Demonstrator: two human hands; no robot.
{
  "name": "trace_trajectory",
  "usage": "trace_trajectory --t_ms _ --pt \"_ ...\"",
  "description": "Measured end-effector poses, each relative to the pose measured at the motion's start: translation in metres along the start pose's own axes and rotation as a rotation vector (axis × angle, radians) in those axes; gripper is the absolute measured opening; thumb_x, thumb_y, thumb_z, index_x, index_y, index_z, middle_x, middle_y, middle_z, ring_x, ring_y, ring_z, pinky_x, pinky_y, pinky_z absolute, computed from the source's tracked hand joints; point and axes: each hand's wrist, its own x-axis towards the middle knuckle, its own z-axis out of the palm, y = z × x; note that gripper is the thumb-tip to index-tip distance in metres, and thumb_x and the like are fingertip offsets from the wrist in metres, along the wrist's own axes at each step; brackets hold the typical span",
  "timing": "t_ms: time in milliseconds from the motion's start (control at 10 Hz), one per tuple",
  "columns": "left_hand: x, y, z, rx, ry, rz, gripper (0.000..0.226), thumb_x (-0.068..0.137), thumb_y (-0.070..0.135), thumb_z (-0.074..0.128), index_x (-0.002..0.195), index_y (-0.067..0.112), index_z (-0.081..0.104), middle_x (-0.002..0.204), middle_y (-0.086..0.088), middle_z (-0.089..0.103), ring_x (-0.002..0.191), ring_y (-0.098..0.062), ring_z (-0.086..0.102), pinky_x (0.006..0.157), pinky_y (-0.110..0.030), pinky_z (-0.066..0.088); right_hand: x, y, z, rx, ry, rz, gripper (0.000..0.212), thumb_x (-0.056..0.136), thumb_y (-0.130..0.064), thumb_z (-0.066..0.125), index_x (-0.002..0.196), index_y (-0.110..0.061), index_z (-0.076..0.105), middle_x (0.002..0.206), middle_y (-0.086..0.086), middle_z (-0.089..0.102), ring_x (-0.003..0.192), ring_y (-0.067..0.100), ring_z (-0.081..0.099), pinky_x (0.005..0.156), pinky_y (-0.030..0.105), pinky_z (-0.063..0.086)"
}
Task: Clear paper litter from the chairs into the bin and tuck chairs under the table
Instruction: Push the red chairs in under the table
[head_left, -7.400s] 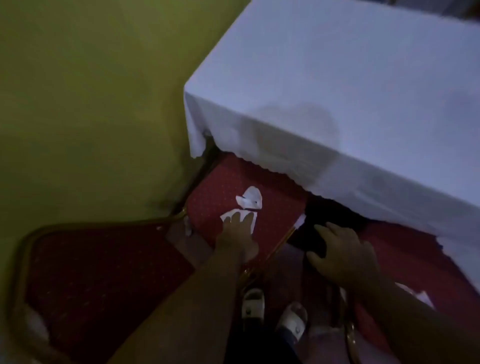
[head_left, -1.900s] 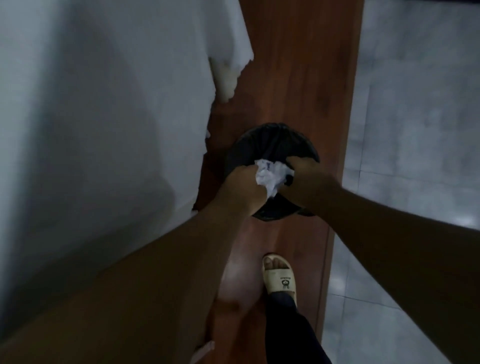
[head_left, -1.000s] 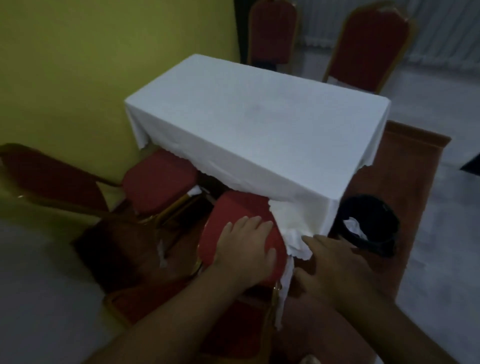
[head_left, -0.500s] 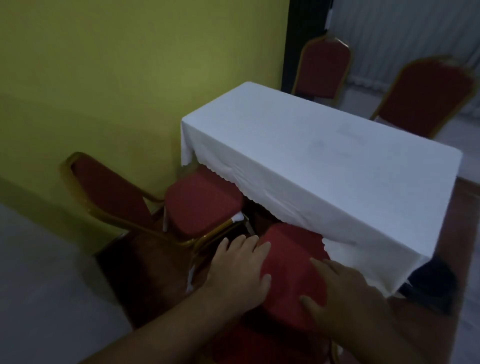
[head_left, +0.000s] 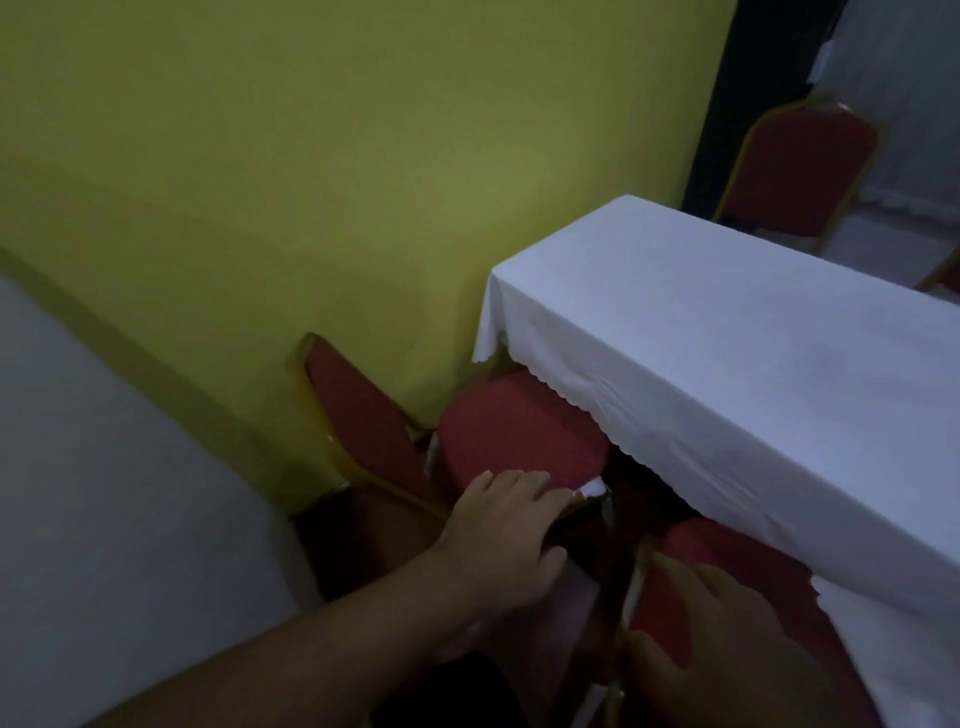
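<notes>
Two red padded chairs with gold metal frames stand at the near long side of a rectangular table (head_left: 753, 332) draped in a white scallop-edged cloth. The left chair (head_left: 519, 431) sits beside the yellow-green wall (head_left: 311, 156), its seat partly under the cloth's hem and its backrest leaning out toward the grey floor. The right chair (head_left: 727, 561) lies closer to the camera, its seat also reaching under the hanging cloth.

The left hand (head_left: 504, 540) rests on the near front edge of the left chair's seat, fingers spread flat over the cushion rim and thumb curled below, just beside a small white tag at the seat's corner. Whether it truly grips the frame or only presses on it is unclear.

The right hand (head_left: 722, 639) lies open on the right chair's seat at the lower edge of view, blurred, fingers loosely extended and holding nothing.

No paper litter shows on either seat. A third red chair with a gold frame (head_left: 800, 166) stands beyond the table's far end, well apart, near a dark doorway.
</notes>
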Motion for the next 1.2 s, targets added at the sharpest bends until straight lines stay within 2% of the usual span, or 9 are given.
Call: trace_trajectory --t_ms 100,200,300,400,500,600,800,1000,1200 --pt "0.015 -0.080 -0.007 0.071 0.046 0.077 0.061 0.085 0.054 0.053 0.139 0.026 0.047 0.142 -0.003 0.050 0.129 -0.025 0.045 0.108 -0.048 0.034 0.060 -0.043 0.024 0.033 0.035 -0.034 0.089 0.052 -0.075 0.035 0.113 -0.021 0.070 0.097 0.004 0.068 0.079 0.028 0.065 0.063 0.044 0.052" --pt "0.042 -0.180 -0.017 0.115 0.011 0.181 0.059 0.089 0.059 0.048 0.139 0.027 0.048 0.142 -0.001 0.050 0.131 -0.023 0.042 0.111 -0.048 0.029 0.132 -0.110 0.044 -0.054 -0.269 -0.021 0.108 0.048 -0.091 0.019 0.133 -0.033 0.049 0.120 0.002 0.058 0.102 0.026 0.058 0.084 0.041 0.047" --pt "0.070 -0.290 -0.033 0.148 -0.081 0.288 0.057 0.091 0.061 0.044 0.137 0.027 0.051 0.139 0.001 0.051 0.132 -0.019 0.041 0.111 -0.048 0.026 0.190 -0.181 0.062 0.090 -0.185 -0.055 0.095 0.058 -0.077 0.030 0.140 -0.030 0.042 0.130 -0.001 0.051 0.115 0.021 0.052 0.093 0.034 0.042" --pt "0.080 -0.379 -0.052 0.140 -0.211 0.356 0.058 0.093 0.063 0.038 0.136 0.027 0.050 0.137 0.002 0.052 0.131 -0.017 0.042 0.111 -0.053 0.028 0.227 -0.270 0.080 0.189 -0.119 -0.037 0.076 0.070 -0.075 0.040 0.133 -0.033 0.049 0.127 -0.007 0.054 0.113 0.017 0.054 0.092 0.033 0.043" --pt "0.081 -0.455 -0.060 0.124 -0.297 0.404 0.058 0.094 0.065 0.034 0.135 0.026 0.049 0.134 0.003 0.054 0.129 -0.017 0.044 0.110 -0.055 0.029 0.260 -0.336 0.089 0.290 -0.186 -0.056 0.091 0.064 -0.089 0.027 0.138 -0.039 0.042 0.136 -0.012 0.048 0.121 0.013 0.049 0.100 0.032 0.040" --pt "0.085 -0.514 -0.064 0.112 -0.368 0.493 0.057 0.094 0.066 0.035 0.129 0.024 0.050 0.132 0.002 0.055 0.128 -0.018 0.046 0.111 -0.056 0.028 0.303 -0.368 0.103 0.225 -0.241 -0.177 0.085 0.067 -0.083 0.025 0.140 -0.041 0.035 0.136 -0.012 0.046 0.121 0.013 0.047 0.099 0.032 0.041" --pt "0.111 -0.556 -0.043 0.055 -0.325 0.633 0.054 0.092 0.066 0.039 0.119 0.022 0.053 0.128 -0.001 0.056 0.122 -0.022 0.049 0.111 -0.061 0.024 0.352 -0.402 0.118 0.179 -0.388 -0.313 0.046 0.083 -0.064 0.050 0.112 -0.031 0.036 0.113 -0.005 0.050 0.099 0.017 0.055 0.080 0.039 0.048" --pt "0.116 -0.554 -0.026 0.018 -0.238 0.706 0.062 0.090 0.070 0.036 0.114 0.017 0.056 0.121 -0.002 0.061 0.112 -0.023 0.054 0.104 -0.057 0.032 0.358 -0.394 0.114 0.172 -0.359 -0.368 0.036 0.084 -0.051 0.059 0.101 -0.024 0.040 0.109 0.002 0.057 0.095 0.022 0.058 0.073 0.037 0.046" --pt "0.121 -0.515 -0.016 0.020 -0.167 0.757 0.058 0.090 0.073 0.035 0.107 0.020 0.051 0.111 -0.001 0.062 0.097 -0.023 0.058 0.093 -0.049 0.037 0.340 -0.358 0.104 0.179 -0.295 -0.320 0.033 0.077 -0.054 0.057 0.090 -0.028 0.042 0.100 -0.001 0.060 0.087 0.021 0.060 0.069 0.037 0.050"
